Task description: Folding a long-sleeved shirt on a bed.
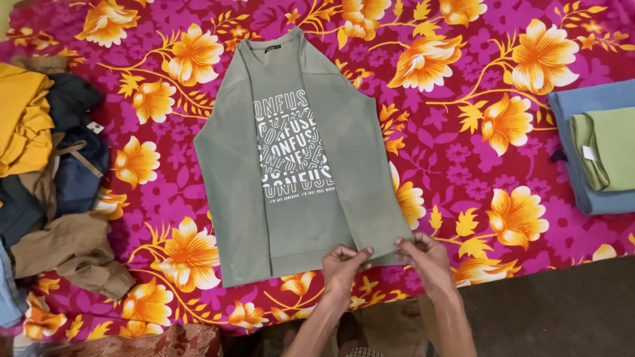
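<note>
A grey-green sweatshirt (297, 172) with a white printed block on its chest lies flat on a magenta bedsheet (476, 165) with orange flowers. Its sides are folded inward, the right side lying over the print's edge. My left hand (342, 263) pinches the bottom hem near the middle. My right hand (423, 254) grips the hem at the folded right corner. Both hands sit at the near edge of the bed, close together.
A loose heap of clothes (53, 172) in yellow, dark blue and brown lies at the left edge. At the right, a folded green garment (605, 155) rests on a folded blue one (589, 198). Dark floor (555, 311) shows at bottom right.
</note>
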